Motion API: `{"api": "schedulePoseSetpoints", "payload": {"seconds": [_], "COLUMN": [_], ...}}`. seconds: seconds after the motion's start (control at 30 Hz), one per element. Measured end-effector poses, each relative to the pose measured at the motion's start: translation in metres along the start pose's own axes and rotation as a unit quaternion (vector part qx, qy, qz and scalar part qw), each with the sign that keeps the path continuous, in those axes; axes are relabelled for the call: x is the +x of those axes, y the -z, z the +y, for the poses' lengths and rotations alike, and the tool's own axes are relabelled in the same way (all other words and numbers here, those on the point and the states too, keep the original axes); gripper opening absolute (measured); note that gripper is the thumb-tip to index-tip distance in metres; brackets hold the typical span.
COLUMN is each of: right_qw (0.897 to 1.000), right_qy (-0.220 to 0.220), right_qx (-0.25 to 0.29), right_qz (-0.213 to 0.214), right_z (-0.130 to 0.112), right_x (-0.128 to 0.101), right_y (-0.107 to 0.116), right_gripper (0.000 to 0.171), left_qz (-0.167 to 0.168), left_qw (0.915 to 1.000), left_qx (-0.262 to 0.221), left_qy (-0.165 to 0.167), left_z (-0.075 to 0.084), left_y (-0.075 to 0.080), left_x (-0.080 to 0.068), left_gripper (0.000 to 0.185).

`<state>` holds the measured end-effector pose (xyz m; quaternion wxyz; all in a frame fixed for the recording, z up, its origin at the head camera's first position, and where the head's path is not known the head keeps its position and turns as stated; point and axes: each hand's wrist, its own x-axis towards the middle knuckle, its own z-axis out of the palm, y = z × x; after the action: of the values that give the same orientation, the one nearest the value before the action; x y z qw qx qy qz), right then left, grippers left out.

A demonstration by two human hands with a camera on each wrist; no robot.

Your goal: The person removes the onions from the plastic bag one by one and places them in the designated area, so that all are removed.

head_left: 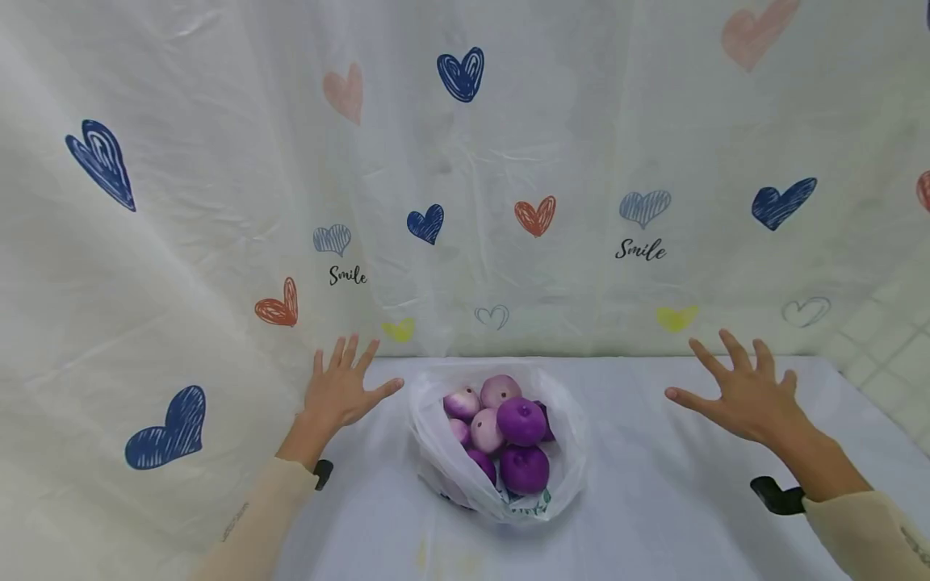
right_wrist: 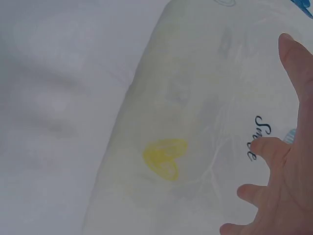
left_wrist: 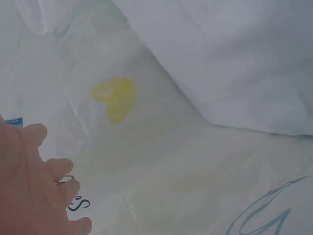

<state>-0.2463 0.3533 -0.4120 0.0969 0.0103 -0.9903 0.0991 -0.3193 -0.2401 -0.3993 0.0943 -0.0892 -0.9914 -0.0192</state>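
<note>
Sleeves lowest in frame | left hand (head_left: pixel 340 393), right hand (head_left: pixel 748 387): grip spread, empty | risk: open bag (head_left: pixel 501 448) at lower centre slumps, purple balls (head_left: pixel 520 421) roll across surface (head_left: pixel 654 500)

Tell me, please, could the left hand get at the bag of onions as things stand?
Probably yes: the left hand is open and holds nothing, and only bare table lies between it and the bag.

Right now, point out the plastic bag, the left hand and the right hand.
plastic bag (head_left: pixel 436 460): head view, its left wall.
left hand (head_left: pixel 336 395): head view, back of the hand.
right hand (head_left: pixel 748 399): head view, back of the hand.
</note>
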Motion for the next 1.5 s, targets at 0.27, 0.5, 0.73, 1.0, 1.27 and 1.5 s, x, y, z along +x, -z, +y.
{"api": "schedulePoseSetpoints", "payload": {"seconds": [0.27,0.5,0.73,1.0,1.27,1.5], "right_qw": [1.0,0.999,0.998,0.994,0.972,0.945], "right_qy": [0.008,0.016,0.03,0.059,0.102,0.156], "right_qx": [-0.006,0.002,0.032,0.088,0.209,0.278], "right_qz": [0.004,0.027,0.034,0.036,0.042,0.075], "right_z": [-0.011,-0.022,-0.038,-0.067,-0.107,-0.142], "right_x": [-0.014,-0.025,-0.029,-0.032,-0.027,-0.015], "right_y": [-0.006,-0.019,-0.033,-0.041,-0.054,-0.071], "right_gripper": [0.108,0.106,0.102,0.092,0.079,0.069], "left_qz": [0.015,0.034,0.039,0.037,0.078,0.116], "left_qw": [0.9998,0.999,0.9969,0.9891,0.9685,0.9447], "left_qx": [-0.007,-0.027,-0.068,-0.141,-0.233,-0.299], "left_qy": [-0.009,-0.011,-0.001,0.023,0.042,0.071], "left_z": [0.01,0.017,0.03,0.047,0.068,0.079], "left_y": [-0.009,-0.026,-0.041,-0.06,-0.071,-0.075], "left_x": [-0.017,-0.027,-0.04,-0.044,-0.036,-0.027], "left_gripper": [0.101,0.098,0.096,0.095,0.089,0.081]}}
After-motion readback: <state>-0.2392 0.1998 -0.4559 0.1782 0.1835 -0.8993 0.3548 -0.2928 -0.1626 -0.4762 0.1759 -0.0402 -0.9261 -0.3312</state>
